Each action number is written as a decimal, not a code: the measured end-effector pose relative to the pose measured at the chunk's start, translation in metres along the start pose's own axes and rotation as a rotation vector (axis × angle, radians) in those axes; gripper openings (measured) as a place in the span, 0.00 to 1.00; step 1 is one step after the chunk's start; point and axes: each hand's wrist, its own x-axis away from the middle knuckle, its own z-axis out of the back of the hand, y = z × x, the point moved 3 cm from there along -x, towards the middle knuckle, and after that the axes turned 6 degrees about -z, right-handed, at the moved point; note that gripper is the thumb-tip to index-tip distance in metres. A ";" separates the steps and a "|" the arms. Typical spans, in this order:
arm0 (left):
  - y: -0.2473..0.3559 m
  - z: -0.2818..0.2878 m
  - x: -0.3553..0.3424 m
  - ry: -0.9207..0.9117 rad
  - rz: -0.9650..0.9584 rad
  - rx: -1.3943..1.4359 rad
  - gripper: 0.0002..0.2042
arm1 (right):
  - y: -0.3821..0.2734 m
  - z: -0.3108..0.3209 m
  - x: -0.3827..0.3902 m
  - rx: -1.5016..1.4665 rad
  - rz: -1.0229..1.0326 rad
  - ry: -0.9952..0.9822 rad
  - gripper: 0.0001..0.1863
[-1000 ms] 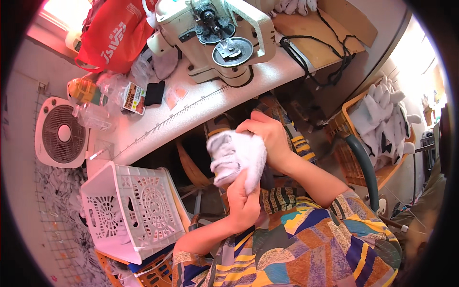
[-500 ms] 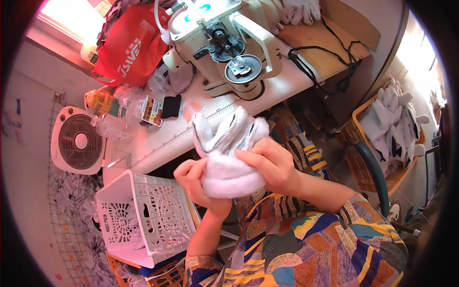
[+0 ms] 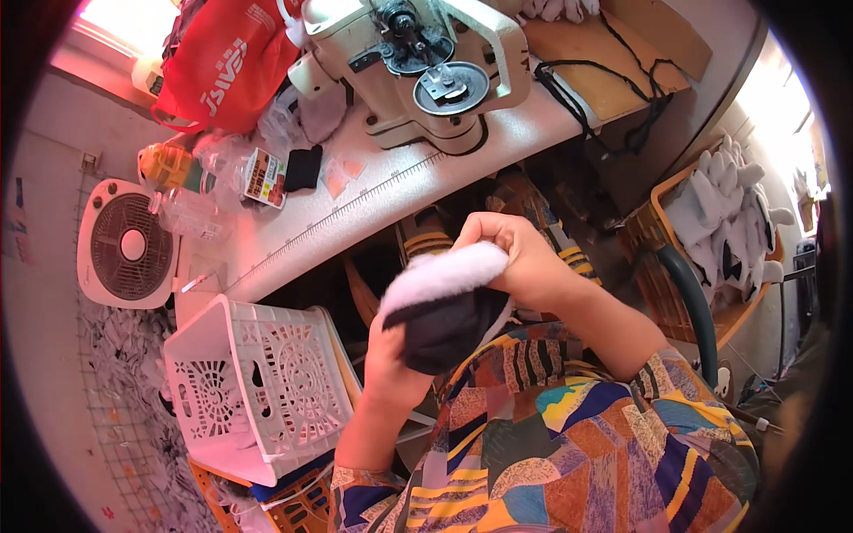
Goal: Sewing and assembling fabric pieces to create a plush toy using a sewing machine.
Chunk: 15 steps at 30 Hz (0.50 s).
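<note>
A soft plush piece [image 3: 442, 300], white fleece on top with a black underside, sits between both my hands in front of my chest, below the table edge. My left hand [image 3: 388, 355] grips its lower left side from underneath. My right hand [image 3: 518, 258] pinches its upper right edge, fingers curled over the white fleece. The piece hides most of my left fingers. A cream sewing machine [image 3: 418, 67] stands on the white table [image 3: 355, 209] above my hands.
A white plastic basket [image 3: 258, 386] stands tilted at my left. A small white fan [image 3: 124, 244], bottles [image 3: 191, 213], a black item [image 3: 302, 167] and a red bag [image 3: 227, 62] crowd the table's left. An orange crate [image 3: 675, 293] of white plush parts sits right.
The plush piece came down from the table edge toward my lap and turned, so its black underside now shows. Both hands moved with it and kept hold.
</note>
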 end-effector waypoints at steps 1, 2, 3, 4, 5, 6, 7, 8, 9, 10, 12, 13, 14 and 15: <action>0.002 -0.001 0.002 -0.013 -0.032 -0.120 0.24 | 0.002 -0.003 0.001 -0.161 -0.035 -0.078 0.16; 0.004 -0.001 0.004 -0.022 -0.065 -0.243 0.24 | 0.002 -0.008 0.004 -0.323 -0.070 -0.154 0.19; 0.005 -0.001 0.001 -0.018 -0.017 -0.150 0.23 | 0.003 -0.012 0.006 -0.483 -0.103 -0.229 0.22; 0.005 0.000 -0.001 -0.007 0.029 -0.057 0.23 | 0.007 -0.013 0.008 -0.541 -0.086 -0.280 0.24; 0.002 0.008 -0.005 0.034 0.130 0.158 0.22 | 0.006 -0.016 0.010 -0.578 -0.097 -0.278 0.23; -0.003 0.012 -0.007 0.073 0.236 0.373 0.21 | 0.005 -0.019 0.011 -0.618 -0.106 -0.270 0.23; -0.004 0.010 -0.008 0.082 0.247 0.399 0.21 | 0.005 -0.020 0.012 -0.657 -0.115 -0.262 0.23; -0.005 0.007 -0.008 0.091 0.258 0.425 0.21 | 0.007 -0.020 0.013 -0.664 -0.151 -0.251 0.22; -0.004 0.004 -0.008 0.097 0.265 0.446 0.21 | 0.008 -0.021 0.012 -0.671 -0.150 -0.253 0.22; -0.003 0.008 -0.008 0.091 0.254 0.433 0.22 | 0.009 -0.022 0.012 -0.677 -0.150 -0.255 0.22; -0.003 0.017 -0.010 0.074 0.233 0.409 0.25 | 0.010 -0.021 0.012 -0.730 -0.145 -0.255 0.22; 0.002 0.012 -0.013 -0.016 0.139 0.245 0.28 | 0.011 -0.019 0.012 -0.776 -0.141 -0.253 0.23; 0.008 0.004 -0.015 -0.106 0.046 0.082 0.31 | 0.012 -0.016 0.014 -0.821 -0.135 -0.250 0.25; 0.014 -0.003 -0.018 -0.194 -0.054 -0.082 0.35 | 0.011 -0.012 0.014 -0.747 -0.071 -0.283 0.27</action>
